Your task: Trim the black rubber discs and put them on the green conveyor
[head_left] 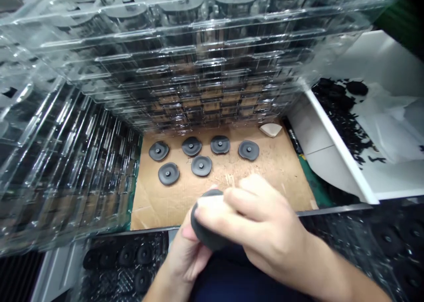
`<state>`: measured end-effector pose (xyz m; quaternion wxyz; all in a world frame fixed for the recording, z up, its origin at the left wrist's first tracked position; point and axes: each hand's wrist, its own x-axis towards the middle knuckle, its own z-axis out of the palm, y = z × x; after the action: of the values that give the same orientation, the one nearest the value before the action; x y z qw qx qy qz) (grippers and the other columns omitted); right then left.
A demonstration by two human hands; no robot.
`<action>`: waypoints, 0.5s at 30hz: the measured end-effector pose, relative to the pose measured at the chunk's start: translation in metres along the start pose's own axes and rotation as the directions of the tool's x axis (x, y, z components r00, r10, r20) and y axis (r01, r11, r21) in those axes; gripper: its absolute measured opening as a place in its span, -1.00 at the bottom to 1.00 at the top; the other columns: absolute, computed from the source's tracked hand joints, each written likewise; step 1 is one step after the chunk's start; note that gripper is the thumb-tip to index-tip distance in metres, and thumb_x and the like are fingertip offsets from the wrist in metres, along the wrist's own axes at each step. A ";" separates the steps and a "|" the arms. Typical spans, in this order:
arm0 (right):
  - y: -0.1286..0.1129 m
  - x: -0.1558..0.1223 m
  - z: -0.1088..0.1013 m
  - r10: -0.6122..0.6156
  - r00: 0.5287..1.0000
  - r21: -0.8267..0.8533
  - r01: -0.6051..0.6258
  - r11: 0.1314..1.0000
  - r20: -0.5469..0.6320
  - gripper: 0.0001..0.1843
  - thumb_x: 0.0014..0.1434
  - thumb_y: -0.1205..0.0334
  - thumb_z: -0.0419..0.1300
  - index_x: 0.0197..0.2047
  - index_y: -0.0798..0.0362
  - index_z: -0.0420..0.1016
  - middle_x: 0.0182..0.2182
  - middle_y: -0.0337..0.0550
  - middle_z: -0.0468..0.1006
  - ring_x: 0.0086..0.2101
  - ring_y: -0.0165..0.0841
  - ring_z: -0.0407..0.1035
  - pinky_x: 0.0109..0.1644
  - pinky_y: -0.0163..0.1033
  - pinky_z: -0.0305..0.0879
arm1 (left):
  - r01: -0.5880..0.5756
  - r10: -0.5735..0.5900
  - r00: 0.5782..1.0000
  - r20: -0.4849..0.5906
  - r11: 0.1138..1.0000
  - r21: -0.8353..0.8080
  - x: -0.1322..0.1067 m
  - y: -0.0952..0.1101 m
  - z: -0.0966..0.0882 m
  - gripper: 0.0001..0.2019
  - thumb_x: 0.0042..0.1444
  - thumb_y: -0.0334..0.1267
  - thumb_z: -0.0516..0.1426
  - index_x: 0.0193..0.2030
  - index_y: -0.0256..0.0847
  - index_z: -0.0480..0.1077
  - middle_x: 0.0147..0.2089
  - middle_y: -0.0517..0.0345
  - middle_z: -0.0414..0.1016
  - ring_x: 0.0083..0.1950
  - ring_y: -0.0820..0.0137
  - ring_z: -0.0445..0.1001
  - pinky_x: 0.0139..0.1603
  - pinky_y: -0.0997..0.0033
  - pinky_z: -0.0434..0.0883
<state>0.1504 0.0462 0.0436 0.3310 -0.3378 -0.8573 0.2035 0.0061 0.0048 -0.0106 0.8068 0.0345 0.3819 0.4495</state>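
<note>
Both my hands meet at the near edge of a brown cardboard sheet (285, 169). My left hand (185, 253) comes up from below and cups a dark grey rubber disc (207, 233) from underneath. My right hand (261, 224) lies over the disc, fingers curled round its top edge, with a pale strip showing under the fingertips. Several more grey discs with a centre hub (201, 165) lie flat on the cardboard in two rows beyond my hands.
Tall stacks of clear plastic trays (185, 59) wall in the back and the left (56, 160). A white bin (344, 160) with black scraps (344, 112) stands at right. Dark trays holding discs (126, 258) sit at the near edge.
</note>
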 end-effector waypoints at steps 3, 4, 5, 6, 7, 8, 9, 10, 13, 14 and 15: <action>0.015 0.011 -0.002 -0.214 0.952 0.207 0.169 0.964 0.220 -0.70 0.30 0.35 -0.01 -0.17 0.03 0.57 -0.54 -0.27 0.30 -0.49 -0.44 0.13 -0.36 -0.32 0.12 | 0.206 -0.203 0.966 0.159 0.979 -0.001 -0.004 0.002 -0.003 -0.85 -0.02 -0.24 0.25 -0.36 -0.29 0.55 -0.49 0.18 0.57 -0.41 0.46 0.56 -0.35 0.60 0.48; 0.020 0.011 -0.003 -0.212 0.945 0.218 0.159 0.963 0.248 -0.72 0.29 0.34 0.01 -0.15 0.03 0.56 -0.53 -0.26 0.31 -0.48 -0.44 0.15 -0.35 -0.32 0.14 | 0.280 -0.276 0.938 0.209 0.960 0.007 -0.004 0.003 -0.003 -0.77 0.00 -0.18 0.24 -0.35 -0.35 0.55 -0.49 0.10 0.58 -0.42 0.43 0.57 -0.38 0.61 0.48; 0.025 0.008 -0.003 -0.169 0.956 0.199 0.122 0.972 0.240 -0.73 0.28 0.33 0.02 -0.13 0.04 0.56 -0.50 -0.24 0.34 -0.46 -0.43 0.18 -0.34 -0.32 0.16 | 0.341 -0.332 0.911 0.244 0.940 0.007 -0.004 0.003 -0.004 -0.70 0.00 -0.12 0.23 -0.31 -0.39 0.55 -0.45 0.02 0.60 -0.39 0.39 0.58 -0.38 0.59 0.49; 0.030 0.002 -0.002 -0.094 0.976 0.171 0.060 0.983 0.198 -0.72 0.28 0.34 0.01 -0.12 0.06 0.54 -0.47 -0.22 0.37 -0.43 -0.43 0.21 -0.33 -0.32 0.19 | 0.376 -0.361 0.895 0.264 0.926 -0.009 -0.004 0.003 -0.003 -0.65 -0.03 -0.09 0.24 -0.28 -0.40 0.55 -0.39 -0.04 0.61 -0.36 0.34 0.59 -0.38 0.57 0.50; 0.034 -0.006 0.001 0.001 0.990 0.161 -0.025 0.987 0.143 -0.72 0.28 0.35 0.00 -0.11 0.07 0.53 -0.44 -0.20 0.40 -0.40 -0.43 0.25 -0.31 -0.33 0.22 | 0.399 -0.373 0.883 0.284 0.916 -0.036 -0.004 0.003 -0.002 -0.62 -0.06 -0.07 0.26 -0.24 -0.38 0.55 -0.34 -0.06 0.62 -0.34 0.31 0.60 -0.38 0.55 0.51; 0.038 -0.016 0.005 0.116 0.989 0.158 -0.130 0.979 0.097 -0.72 0.29 0.36 -0.01 -0.08 0.08 0.51 -0.40 -0.19 0.43 -0.38 -0.43 0.29 -0.30 -0.34 0.25 | 0.414 -0.377 0.875 0.305 0.908 -0.067 -0.004 0.003 -0.001 -0.61 -0.10 -0.07 0.28 -0.20 -0.32 0.54 -0.30 -0.04 0.62 -0.33 0.28 0.61 -0.39 0.53 0.52; 0.041 -0.028 0.011 0.233 0.970 0.152 -0.241 0.958 0.074 -0.71 0.29 0.37 -0.02 -0.05 0.08 0.49 -0.37 -0.17 0.45 -0.35 -0.44 0.32 -0.28 -0.34 0.28 | 0.415 -0.369 0.876 0.312 0.905 -0.097 -0.004 0.003 0.001 -0.61 -0.13 -0.09 0.30 -0.16 -0.26 0.53 -0.27 0.00 0.62 -0.32 0.26 0.61 -0.40 0.51 0.53; 0.044 -0.041 0.018 0.330 0.941 0.139 -0.337 0.931 0.075 -0.71 0.29 0.37 -0.02 -0.02 0.07 0.47 -0.35 -0.16 0.47 -0.34 -0.44 0.35 -0.28 -0.35 0.30 | 0.409 -0.358 0.880 0.313 0.905 -0.115 -0.004 0.004 0.002 -0.61 -0.15 -0.12 0.31 -0.14 -0.21 0.52 -0.27 0.03 0.62 -0.32 0.25 0.61 -0.40 0.49 0.53; 0.053 -0.078 0.042 0.448 0.881 0.081 -0.463 0.883 0.149 -0.70 0.28 0.36 0.00 -0.01 0.04 0.47 -0.41 -0.18 0.49 -0.37 -0.41 0.39 -0.29 -0.32 0.36 | 0.402 -0.356 0.887 0.293 0.909 -0.112 -0.003 0.006 0.005 -0.62 -0.20 -0.20 0.33 -0.16 -0.22 0.52 -0.28 0.04 0.62 -0.33 0.25 0.61 -0.41 0.48 0.53; 0.055 -0.088 0.049 0.450 0.878 0.069 -0.465 0.883 0.162 -0.70 0.27 0.36 0.00 -0.03 0.03 0.48 -0.44 -0.18 0.50 -0.39 -0.40 0.40 -0.31 -0.30 0.37 | 0.401 -0.359 0.889 0.282 0.910 -0.106 -0.003 0.006 0.006 -0.62 -0.22 -0.22 0.34 -0.19 -0.25 0.52 -0.29 0.05 0.62 -0.34 0.26 0.61 -0.41 0.49 0.53; 0.057 -0.095 0.053 0.448 0.879 0.062 -0.462 0.885 0.163 -0.71 0.26 0.35 0.01 -0.06 0.03 0.50 -0.46 -0.18 0.51 -0.41 -0.38 0.40 -0.32 -0.29 0.37 | 0.402 -0.363 0.889 0.278 0.910 -0.099 -0.003 0.007 0.006 -0.61 -0.24 -0.22 0.35 -0.20 -0.27 0.52 -0.30 0.05 0.62 -0.35 0.26 0.60 -0.40 0.49 0.53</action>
<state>0.1908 0.0113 -0.0675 0.2276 -0.4975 -0.7642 0.3415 0.0040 0.0082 -0.0022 0.9219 -0.0469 0.2389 0.3013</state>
